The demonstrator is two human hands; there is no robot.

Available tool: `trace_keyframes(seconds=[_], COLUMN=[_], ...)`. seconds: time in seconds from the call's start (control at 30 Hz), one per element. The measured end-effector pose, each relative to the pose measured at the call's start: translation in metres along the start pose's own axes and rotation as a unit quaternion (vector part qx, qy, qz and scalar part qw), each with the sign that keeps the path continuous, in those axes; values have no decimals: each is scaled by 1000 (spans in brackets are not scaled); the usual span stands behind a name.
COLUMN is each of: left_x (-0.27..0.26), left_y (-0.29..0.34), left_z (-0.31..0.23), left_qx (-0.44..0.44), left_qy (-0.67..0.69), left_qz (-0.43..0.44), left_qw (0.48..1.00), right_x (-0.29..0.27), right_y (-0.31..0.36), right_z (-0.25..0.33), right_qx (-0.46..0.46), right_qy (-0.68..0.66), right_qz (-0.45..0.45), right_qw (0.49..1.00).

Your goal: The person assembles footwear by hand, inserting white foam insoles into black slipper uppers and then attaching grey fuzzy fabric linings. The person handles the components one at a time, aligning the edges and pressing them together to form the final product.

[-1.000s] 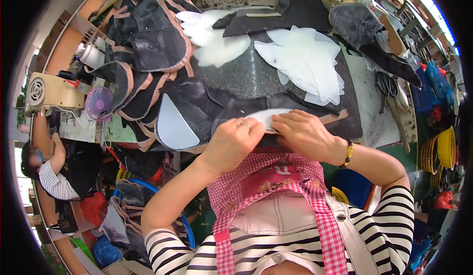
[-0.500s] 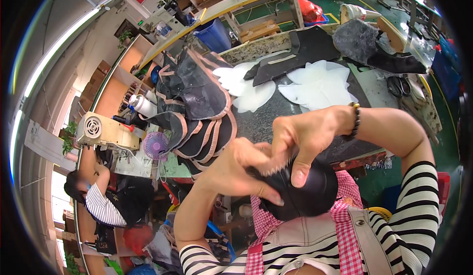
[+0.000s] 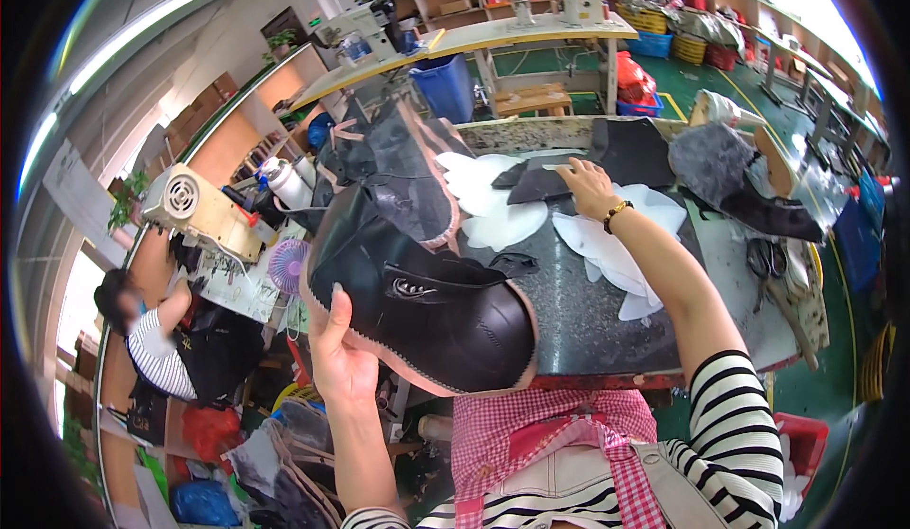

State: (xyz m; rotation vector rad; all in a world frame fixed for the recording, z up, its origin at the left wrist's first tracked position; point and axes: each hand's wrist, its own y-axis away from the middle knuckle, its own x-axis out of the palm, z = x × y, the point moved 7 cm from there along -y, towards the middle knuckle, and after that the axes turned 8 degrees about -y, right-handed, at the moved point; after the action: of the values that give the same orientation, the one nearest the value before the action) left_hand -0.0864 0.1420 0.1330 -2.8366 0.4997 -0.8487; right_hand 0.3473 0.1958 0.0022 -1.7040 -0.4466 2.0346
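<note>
My left hand (image 3: 343, 363) grips a black leather shoe upper (image 3: 455, 325) by its lower left edge, thumb on top and the other fingers hidden beneath. The upper has a pinkish-tan border, zigzag-cut along its lower side, and a small silver emblem. Across the dark table my right hand (image 3: 590, 191) reaches forward, palm down, fingers stretched out. Its fingertips are at a thin pale strip (image 3: 557, 166) on a black flat piece (image 3: 542, 184); whether they touch it I cannot tell. White petal-shaped sheets (image 3: 621, 245) lie under and beside my right wrist.
More pink-edged black uppers (image 3: 408, 202) are piled at the left. A small black scrap (image 3: 515, 264) lies mid-table. Scissors (image 3: 764, 259) lie at the right. Beyond the pile stand a purple fan (image 3: 288, 262), a sewing machine (image 3: 204, 211) and a seated person (image 3: 166, 335).
Both hands were together on the black upper near my chest. My right hand has let go and reached far across the table. My left hand has moved the upper left, spread into view.
</note>
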Motion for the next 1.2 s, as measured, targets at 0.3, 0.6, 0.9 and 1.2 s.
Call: trace_keyframes(seconds=[0.3,0.6,0.9,1.2], left_x=[-57,63,85,74], left_y=[50,40,82,130], left_z=[-6,27,147,184], left_qx=[-32,-101,-104,200], left_qy=[166,242,-125,-590], left_qz=[-86,22,188,363], left_qw=[982,965,969,693], right_x=[-131,-128,-242,-233], right_y=[-28,54,70,91], right_z=[-4,114,166,119], right_qx=[-34,-97,138,208], right_qy=[4,-272,-483,-494], right_qz=[-155,348,370,252], right_qw=[987,892,782,806])
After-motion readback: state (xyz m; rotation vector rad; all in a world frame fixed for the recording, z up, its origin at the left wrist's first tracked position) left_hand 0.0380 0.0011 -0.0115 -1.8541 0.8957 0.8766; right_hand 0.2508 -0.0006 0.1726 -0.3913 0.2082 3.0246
